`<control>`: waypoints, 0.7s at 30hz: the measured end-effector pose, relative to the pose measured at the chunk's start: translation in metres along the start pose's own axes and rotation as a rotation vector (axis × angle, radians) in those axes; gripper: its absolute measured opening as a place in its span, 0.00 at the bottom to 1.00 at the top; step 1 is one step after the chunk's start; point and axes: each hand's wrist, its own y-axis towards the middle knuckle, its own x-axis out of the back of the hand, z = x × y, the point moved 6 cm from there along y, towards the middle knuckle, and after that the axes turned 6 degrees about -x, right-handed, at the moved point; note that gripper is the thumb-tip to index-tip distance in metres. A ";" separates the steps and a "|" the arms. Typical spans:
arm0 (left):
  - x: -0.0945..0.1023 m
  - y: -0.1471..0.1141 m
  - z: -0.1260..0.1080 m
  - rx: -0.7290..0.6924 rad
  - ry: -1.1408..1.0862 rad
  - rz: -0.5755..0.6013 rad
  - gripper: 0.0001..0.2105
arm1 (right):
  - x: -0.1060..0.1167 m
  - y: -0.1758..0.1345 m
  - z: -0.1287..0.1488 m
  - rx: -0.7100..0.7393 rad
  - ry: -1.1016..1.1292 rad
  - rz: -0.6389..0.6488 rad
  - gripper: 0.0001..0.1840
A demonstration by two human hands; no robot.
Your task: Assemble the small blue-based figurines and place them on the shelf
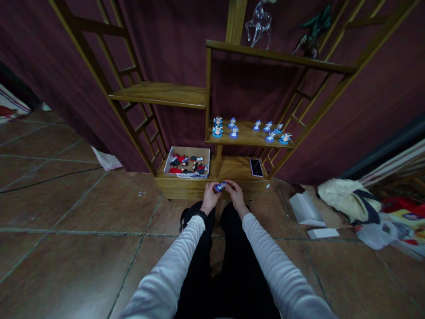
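Between both hands, in front of the shelf unit's low base, is a small blue-and-white figurine (220,187). My left hand (210,196) is closed on its left side, and the fingers of my right hand (235,195) pinch its right side. Above, several similar figurines (234,132) stand upright on the middle shelf (247,138), some purple and white, others with light-blue bases. Left of the hands, an open cardboard box (204,155) on the base holds several red and black figurines (179,160) lying jumbled.
A phone (256,167) lies on the base at the right. A clear horse figure (260,24) and a dark green sculpture (314,33) stand on the top shelf. White box pieces (307,209), a cloth bag (347,199) and plastic bags (376,230) lie on the floor to the right.
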 end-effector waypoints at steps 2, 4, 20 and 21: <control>0.000 0.000 -0.002 -0.014 0.013 0.007 0.18 | 0.001 0.000 0.003 0.053 -0.071 -0.033 0.12; -0.001 0.000 -0.003 -0.018 0.026 0.010 0.18 | 0.002 -0.001 0.006 0.111 -0.149 -0.062 0.10; -0.010 0.002 0.020 0.209 -0.261 0.146 0.19 | 0.008 0.040 0.029 0.083 -0.530 0.291 0.04; -0.011 0.001 0.020 0.230 -0.300 0.157 0.19 | 0.008 0.044 0.029 0.076 -0.570 0.327 0.04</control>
